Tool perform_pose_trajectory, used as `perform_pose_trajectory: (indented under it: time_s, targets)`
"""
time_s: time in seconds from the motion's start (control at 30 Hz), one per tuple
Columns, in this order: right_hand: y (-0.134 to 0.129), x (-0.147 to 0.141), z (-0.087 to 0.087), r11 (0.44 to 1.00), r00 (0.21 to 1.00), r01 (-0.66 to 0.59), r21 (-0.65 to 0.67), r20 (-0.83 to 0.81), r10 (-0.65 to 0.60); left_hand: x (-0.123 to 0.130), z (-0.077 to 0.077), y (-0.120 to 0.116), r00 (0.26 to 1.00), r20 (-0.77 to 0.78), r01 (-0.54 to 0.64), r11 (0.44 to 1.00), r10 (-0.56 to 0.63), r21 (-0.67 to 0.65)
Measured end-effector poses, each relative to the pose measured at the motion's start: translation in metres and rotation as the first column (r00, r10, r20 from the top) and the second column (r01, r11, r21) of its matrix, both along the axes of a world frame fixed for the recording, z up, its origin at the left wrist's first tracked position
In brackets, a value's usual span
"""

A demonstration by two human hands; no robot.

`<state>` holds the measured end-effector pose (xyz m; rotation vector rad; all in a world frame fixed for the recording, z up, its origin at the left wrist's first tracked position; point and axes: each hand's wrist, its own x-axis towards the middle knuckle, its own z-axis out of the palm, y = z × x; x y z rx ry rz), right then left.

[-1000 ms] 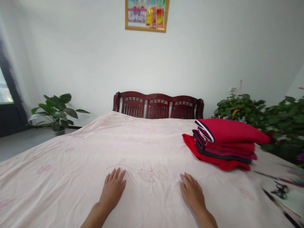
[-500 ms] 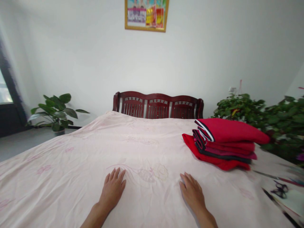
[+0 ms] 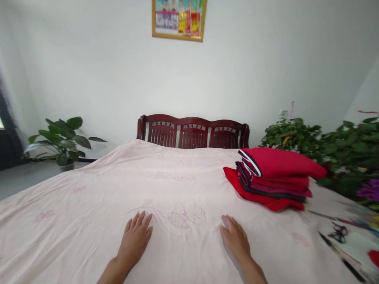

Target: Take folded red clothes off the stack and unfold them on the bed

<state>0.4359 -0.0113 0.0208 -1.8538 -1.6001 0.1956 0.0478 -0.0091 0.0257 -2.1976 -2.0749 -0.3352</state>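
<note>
While pale pink cloth (image 3: 177,256) covers the broad surface, a left hand (image 3: 135,236) and a right hand (image 3: 236,238) lie palm down on it, well apart, on either side of stitched-looking floral outlines. The left fingers are slightly spread, the right ones closer together, and both thumbs stand off a little; neither hand pinches anything. Beyond the cloth's far edge rises a glossy, dark red wooden bench back (image 3: 193,136) with slatted panels and a wavy top, against a smooth white wall (image 3: 118,75) bearing a gold-framed picture (image 3: 177,21). A broad-leaved potted plant (image 3: 63,136) stands at left; denser foliage (image 3: 346,154) fills the right. On the cloth's right side sits a soft, uneven stack of folded red fabric (image 3: 278,181) with navy and white edging, near a small black looped object (image 3: 339,232).
</note>
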Motion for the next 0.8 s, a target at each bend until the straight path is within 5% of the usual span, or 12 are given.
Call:
perform_pose_trajectory:
  time_s: [0.07,0.13,0.2,0.23,0.47,0.8]
  targets:
    - [0.006,0.007,0.010,0.997,0.929,0.049,0.055,-0.369,-0.025,-0.002,-0.003,0.001,1.000,0.008,0.011,1.000,-0.011,0.013]
    - [0.014,0.019,0.031,0.977,0.690,0.189,0.100,-0.721,-0.060,-0.003,-0.006,0.003,1.000,0.016,0.015,1.000,-0.016,0.021]
    - [0.025,0.039,0.061,0.929,0.426,0.359,0.090,-0.901,-0.078,-0.004,-0.008,0.004,1.000,0.016,0.016,1.000,-0.017,0.026]
    - [0.031,0.051,0.077,0.904,0.357,0.419,0.081,-0.931,-0.082,-0.005,-0.009,0.004,1.000,0.013,0.016,1.000,-0.016,0.024]
    - [0.082,0.137,0.177,0.779,0.218,0.625,0.049,-0.969,-0.114,-0.005,-0.010,0.007,1.000,-0.007,0.003,1.000,-0.003,-0.010]
    - [0.119,0.155,0.217,0.697,0.128,0.713,-0.075,-0.964,-0.234,-0.005,-0.008,0.007,1.000,0.023,-0.005,0.999,0.005,-0.033]
